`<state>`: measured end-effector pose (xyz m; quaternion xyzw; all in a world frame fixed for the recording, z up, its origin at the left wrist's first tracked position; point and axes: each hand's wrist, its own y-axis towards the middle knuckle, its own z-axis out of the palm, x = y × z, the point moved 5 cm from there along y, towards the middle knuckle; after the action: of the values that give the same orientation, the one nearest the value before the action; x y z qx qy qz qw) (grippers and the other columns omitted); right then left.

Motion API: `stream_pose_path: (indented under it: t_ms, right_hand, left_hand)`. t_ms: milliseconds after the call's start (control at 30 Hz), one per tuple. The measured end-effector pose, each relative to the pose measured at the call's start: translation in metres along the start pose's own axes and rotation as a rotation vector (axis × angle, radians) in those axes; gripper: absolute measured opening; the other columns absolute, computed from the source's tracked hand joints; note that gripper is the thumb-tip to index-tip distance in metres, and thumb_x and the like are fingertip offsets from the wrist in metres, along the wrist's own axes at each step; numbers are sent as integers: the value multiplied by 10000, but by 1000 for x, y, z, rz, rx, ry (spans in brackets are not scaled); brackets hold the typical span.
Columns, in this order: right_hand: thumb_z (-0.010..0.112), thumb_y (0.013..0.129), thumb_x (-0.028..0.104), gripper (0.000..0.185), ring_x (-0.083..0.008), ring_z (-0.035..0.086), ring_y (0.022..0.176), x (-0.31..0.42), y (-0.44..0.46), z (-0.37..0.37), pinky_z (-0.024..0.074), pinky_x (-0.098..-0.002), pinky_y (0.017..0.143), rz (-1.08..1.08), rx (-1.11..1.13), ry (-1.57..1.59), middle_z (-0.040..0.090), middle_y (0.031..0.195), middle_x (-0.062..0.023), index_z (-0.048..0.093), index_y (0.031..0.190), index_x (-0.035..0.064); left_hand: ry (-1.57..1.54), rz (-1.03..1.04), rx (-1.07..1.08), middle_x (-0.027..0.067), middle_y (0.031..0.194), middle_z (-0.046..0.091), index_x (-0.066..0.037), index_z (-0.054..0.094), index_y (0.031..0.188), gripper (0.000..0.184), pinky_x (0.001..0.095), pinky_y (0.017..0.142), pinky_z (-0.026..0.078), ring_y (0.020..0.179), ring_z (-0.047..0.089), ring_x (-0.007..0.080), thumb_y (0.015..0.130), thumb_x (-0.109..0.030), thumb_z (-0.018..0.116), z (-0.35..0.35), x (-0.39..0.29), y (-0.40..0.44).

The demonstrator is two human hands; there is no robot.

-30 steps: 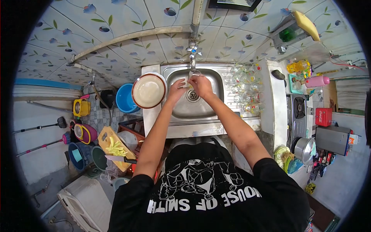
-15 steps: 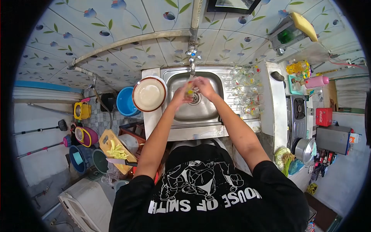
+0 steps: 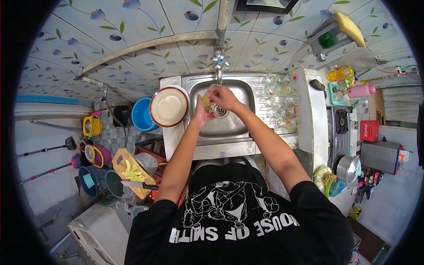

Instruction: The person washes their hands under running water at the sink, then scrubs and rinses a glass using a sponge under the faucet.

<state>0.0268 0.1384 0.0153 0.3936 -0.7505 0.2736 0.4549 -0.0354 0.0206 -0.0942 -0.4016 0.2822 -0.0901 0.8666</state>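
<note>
Over the steel sink (image 3: 225, 132), below the faucet (image 3: 219, 66), a clear glass with yellow marks (image 3: 206, 100) is between my two hands. My left hand (image 3: 202, 112) holds the glass from the left and below, palm toward it. Reaching in from the right, my right hand (image 3: 224, 97) has its fingers bent at the glass's rim; whether they grip it or something inside is too small to tell. Several clear glasses (image 3: 280, 101) with coloured marks stand on the ribbed drainboard to the right of the basin.
Stacked plates (image 3: 169, 106) sit at the sink's left edge, beside a blue basin (image 3: 143, 114). Lower left, a cutting board (image 3: 121, 161) bears sliced food and a knife (image 3: 139, 185). A raised white ledge (image 3: 310, 119) borders the drainboard, with a stove (image 3: 341, 128) beyond.
Both hands have shifted slightly left from below the faucet with the glass. The glass is now tilted more clearly into view, and my right hand has moved over its rim.
</note>
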Motion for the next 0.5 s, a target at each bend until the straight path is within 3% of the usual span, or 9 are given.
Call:
stream_pose_path:
  t_ms: [67,133,167,233,300,367,433,500]
  right_hand:
    - [562,856,287,281,-325,649,731,-5,3,1,501,-381,656,127,40,-38,659,772,-166,641,887,19]
    - [594,855,251,259,-212,641,659,-12,2,-4,495,-333,634,209,-203,-220,654,714,-117,625,878,-5]
    - [594,855,251,259,-212,641,659,-16,1,-3,495,-333,634,215,-206,-219,654,714,-117,625,878,-5]
    - [600,852,264,262,-227,651,671,-13,1,5,497,-336,639,54,-51,-36,660,742,-131,642,863,6]
    - [603,851,264,258,-230,657,691,-10,-1,5,500,-332,646,-21,45,-92,661,747,-133,644,874,11]
    - [607,850,263,254,-233,663,710,-2,2,7,502,-328,653,-109,145,-148,662,752,-136,646,884,15]
    - [626,839,250,250,-223,646,693,-9,1,3,493,-321,650,142,-2,-208,660,766,-129,639,914,12]
    - [631,835,251,246,-224,643,679,-18,4,9,490,-326,635,109,-65,-116,658,748,-127,644,903,14]
  left_hand:
    - [25,50,6,50,768,562,-111,536,1064,725,346,699,521,665,585,191,821,-760,320,16,-4,-9]
    - [66,97,-39,56,779,572,-105,526,1093,761,347,696,519,679,597,198,813,-774,296,14,-2,3]
    - [99,141,-80,63,791,582,-99,515,1123,797,348,693,517,693,610,206,805,-789,272,12,-1,7]
    - [82,65,-60,70,817,591,-107,502,1154,798,348,697,513,758,617,211,807,-787,271,11,1,1]
    - [30,-26,-3,88,867,606,-107,485,1198,799,338,687,503,854,626,223,818,-776,267,8,2,-6]
    - [18,-49,-21,85,851,601,-111,488,1193,781,334,678,500,812,629,226,829,-764,260,10,4,-5]
    - [8,-79,-48,83,836,597,-114,491,1188,764,330,670,497,771,631,229,839,-752,254,22,4,-14]
    - [-27,181,-141,72,811,600,-120,510,1150,738,318,645,479,678,610,213,850,-738,241,31,-12,-17]
